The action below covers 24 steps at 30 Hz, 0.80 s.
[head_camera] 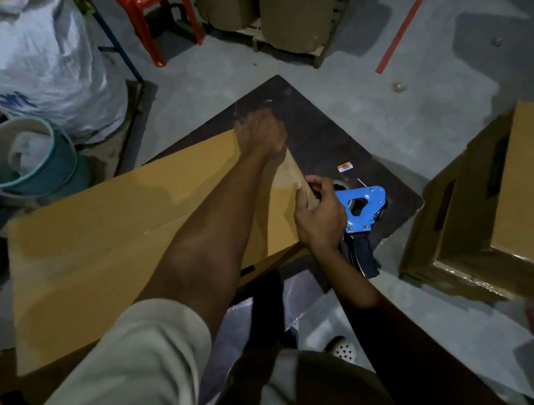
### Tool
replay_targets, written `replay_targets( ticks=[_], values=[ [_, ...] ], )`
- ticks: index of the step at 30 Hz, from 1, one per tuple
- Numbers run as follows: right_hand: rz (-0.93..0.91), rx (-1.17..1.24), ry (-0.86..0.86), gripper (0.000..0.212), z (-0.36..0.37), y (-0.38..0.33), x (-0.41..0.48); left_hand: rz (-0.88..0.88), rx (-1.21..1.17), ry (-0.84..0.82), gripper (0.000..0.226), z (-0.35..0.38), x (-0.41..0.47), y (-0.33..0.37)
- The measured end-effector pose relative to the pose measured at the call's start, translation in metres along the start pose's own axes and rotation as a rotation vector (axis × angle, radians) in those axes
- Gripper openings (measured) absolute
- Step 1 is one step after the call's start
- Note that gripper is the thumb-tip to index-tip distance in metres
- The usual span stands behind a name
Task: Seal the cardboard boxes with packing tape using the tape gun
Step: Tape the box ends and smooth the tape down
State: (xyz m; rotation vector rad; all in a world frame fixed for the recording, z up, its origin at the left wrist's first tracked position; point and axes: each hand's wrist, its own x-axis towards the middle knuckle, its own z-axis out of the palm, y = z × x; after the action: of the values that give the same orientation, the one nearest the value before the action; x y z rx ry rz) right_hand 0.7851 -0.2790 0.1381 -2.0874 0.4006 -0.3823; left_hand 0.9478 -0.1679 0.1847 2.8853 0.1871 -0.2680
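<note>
A flat brown cardboard box (119, 245) lies on a dark table (323, 124), its flaps shut along a centre seam. My left hand (260, 134) reaches across it, fingers curled over the far right corner. My right hand (319, 217) grips the box's right edge, thumb on top. The blue tape gun (364, 203) lies on the table just right of that hand, with its dark handle (365, 253) pointing toward me. Neither hand holds it.
A second cardboard box (521, 199) stands tilted on the floor at the right. A teal bucket (27, 162) and a white sack (33, 60) are at the far left, a red stool (157, 10) and upright cardboard stacks (291, 4) behind the table.
</note>
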Motion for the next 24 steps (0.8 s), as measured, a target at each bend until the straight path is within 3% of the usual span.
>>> replay_targets(
  ticks=[3,8,11,14,17,20,22,24],
  values=[
    [0.005,0.006,0.015,0.020,0.000,0.000,0.002,-0.050,-0.010,-0.037,0.033,-0.010,0.013,0.013],
    [0.006,0.050,0.031,0.019,0.000,0.001,0.002,-0.164,-0.085,-0.051,0.041,-0.014,0.036,0.023],
    [0.012,0.056,0.048,0.019,0.002,0.002,0.001,-0.255,-0.130,-0.032,0.059,-0.008,0.045,0.028],
    [0.014,0.055,0.049,0.019,0.002,0.001,0.003,-0.290,-0.172,0.022,0.056,-0.005,0.048,0.032],
    [0.030,0.039,0.033,0.020,0.003,-0.001,0.004,-0.186,-0.265,0.126,0.051,0.000,0.038,0.026],
    [0.048,0.022,-0.004,0.019,0.001,-0.002,0.000,0.069,-0.357,0.275,0.049,0.020,0.001,0.012],
    [0.161,0.200,-0.071,0.021,-0.001,-0.001,0.005,0.207,-0.424,0.306,0.047,0.035,-0.047,0.006],
    [0.413,0.576,-0.122,0.022,-0.008,0.005,0.015,0.300,-0.457,0.324,0.041,0.045,-0.102,0.004]
  ],
)
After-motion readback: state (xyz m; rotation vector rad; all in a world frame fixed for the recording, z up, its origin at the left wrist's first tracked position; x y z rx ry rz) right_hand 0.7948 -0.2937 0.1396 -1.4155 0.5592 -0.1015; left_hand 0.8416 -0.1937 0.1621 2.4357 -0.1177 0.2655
